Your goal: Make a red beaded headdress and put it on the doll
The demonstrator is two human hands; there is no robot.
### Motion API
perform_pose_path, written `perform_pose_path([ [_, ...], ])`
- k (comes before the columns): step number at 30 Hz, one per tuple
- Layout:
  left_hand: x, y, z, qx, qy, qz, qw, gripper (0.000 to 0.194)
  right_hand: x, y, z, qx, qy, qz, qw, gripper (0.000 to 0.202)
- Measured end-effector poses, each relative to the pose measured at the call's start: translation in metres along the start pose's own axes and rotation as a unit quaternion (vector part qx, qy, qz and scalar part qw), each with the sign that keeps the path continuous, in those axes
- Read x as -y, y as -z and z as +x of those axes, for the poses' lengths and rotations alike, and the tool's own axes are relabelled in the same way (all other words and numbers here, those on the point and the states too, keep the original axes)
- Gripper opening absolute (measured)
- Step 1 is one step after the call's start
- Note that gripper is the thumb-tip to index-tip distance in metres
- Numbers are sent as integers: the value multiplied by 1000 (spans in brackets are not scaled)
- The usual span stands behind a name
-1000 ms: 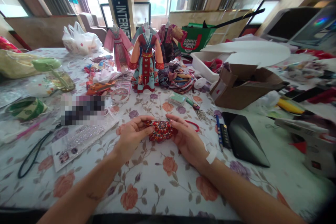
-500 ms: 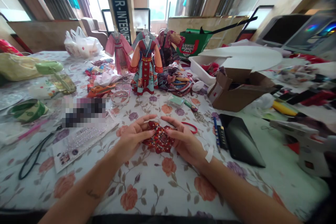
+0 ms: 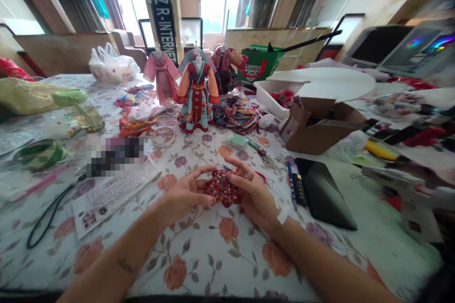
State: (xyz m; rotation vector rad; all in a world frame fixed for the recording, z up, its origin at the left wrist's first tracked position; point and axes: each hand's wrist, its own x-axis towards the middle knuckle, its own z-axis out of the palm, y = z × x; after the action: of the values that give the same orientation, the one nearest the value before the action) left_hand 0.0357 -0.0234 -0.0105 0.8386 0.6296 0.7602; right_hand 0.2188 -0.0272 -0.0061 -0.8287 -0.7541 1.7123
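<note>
Between my hands, above the floral tablecloth, is a dark red flower-shaped ornament [image 3: 226, 189] covered in small coloured beads or stitching. My left hand [image 3: 186, 195] pinches its left edge between thumb and fingers. From the other side my right hand [image 3: 253, 192] grips it, the thumb lying on the decorated face and the fingers behind. A thin metallic tip shows near the right index finger; what it belongs to is hidden. Part of a red band [image 3: 262, 176] shows just behind the right hand. White tape is stuck at my right wrist.
Small dressed figures [image 3: 198, 94] stand at the back beside fabric scraps [image 3: 238, 112]. On the right are a cardboard box [image 3: 316, 128], a black tablet [image 3: 325, 194] and a glue gun [image 3: 401, 184]. A sheet of gems [image 3: 110, 203] and a green tape roll [image 3: 40, 154] lie left.
The ornament has turned and shifted slightly right between my hands. My left thumb has slid down to its lower left edge, and my right thumb has moved up across its face.
</note>
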Motion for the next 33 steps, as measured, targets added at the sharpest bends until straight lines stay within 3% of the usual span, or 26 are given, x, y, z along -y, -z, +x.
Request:
perform_pose_path([
  [6, -8, -1, -4, 4, -57, 1, 998, 61, 0, 2, -2, 67, -23, 33, 997, 43],
  [10, -13, -1, -5, 42, -70, 2, 997, 60, -1, 3, -3, 120, -60, 40, 990, 36],
  [13, -15, -1, -4, 64, -65, 1, 996, 59, -3, 2, -2, 127, -76, 47, 988, 36],
  [17, -15, 1, 1, 51, -49, -4, 997, 53, -5, 3, 1, 110, -88, 39, 989, 44],
  [22, -13, 9, 4, -56, -20, -25, 998, 33, -7, 10, 8, 51, -73, 35, 995, 48],
  [29, -14, 16, 3, -42, 16, -71, 996, 30, -4, 13, 13, -14, -47, 38, 998, 50],
  [33, -12, 17, 5, -86, 22, -75, 993, 14, 0, 9, 14, -41, -46, 31, 998, 50],
])
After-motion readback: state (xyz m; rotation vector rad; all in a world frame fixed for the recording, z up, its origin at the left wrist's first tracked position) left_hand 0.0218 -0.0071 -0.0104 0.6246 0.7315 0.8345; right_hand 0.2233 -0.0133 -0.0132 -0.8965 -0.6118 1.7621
